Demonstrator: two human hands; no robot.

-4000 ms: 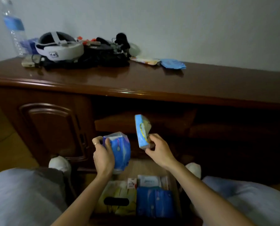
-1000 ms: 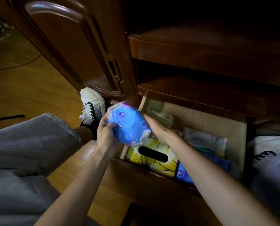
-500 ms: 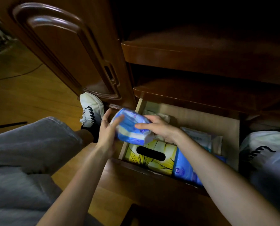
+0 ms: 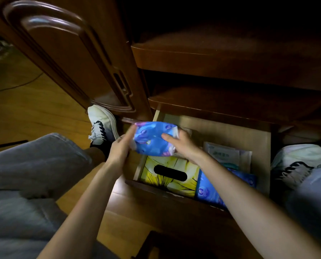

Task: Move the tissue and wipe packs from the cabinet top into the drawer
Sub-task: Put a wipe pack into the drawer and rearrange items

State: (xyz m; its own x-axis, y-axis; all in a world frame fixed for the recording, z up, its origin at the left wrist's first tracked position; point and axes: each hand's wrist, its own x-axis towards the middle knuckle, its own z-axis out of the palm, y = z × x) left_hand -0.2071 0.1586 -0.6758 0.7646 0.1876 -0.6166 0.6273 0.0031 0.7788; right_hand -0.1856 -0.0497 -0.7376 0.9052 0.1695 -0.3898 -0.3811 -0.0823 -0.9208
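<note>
A blue tissue pack [image 4: 152,139] hangs just above the back left of the open drawer [image 4: 260,146]. My right hand [image 4: 182,144] grips its right end, thumb on the front. My left hand [image 4: 121,148] touches its left end with straight fingers. Inside the drawer lie a yellow tissue box [image 4: 167,174] with a dark slot, a blue pack [image 4: 208,191] to its right, and a clear white wipe pack [image 4: 229,154] behind that. The cabinet top is out of view.
A dark wooden cabinet door [image 4: 62,53] stands at upper left, with shelves [image 4: 230,58] above the drawer. My white shoes [image 4: 101,124] [image 4: 298,161] flank the drawer on the wooden floor [image 4: 25,101]. My grey-trousered knee [image 4: 34,161] fills the left.
The blue pack has turned flatter and broadside to me over the drawer. My left fingers have straightened against its end; my right hand has shifted along it.
</note>
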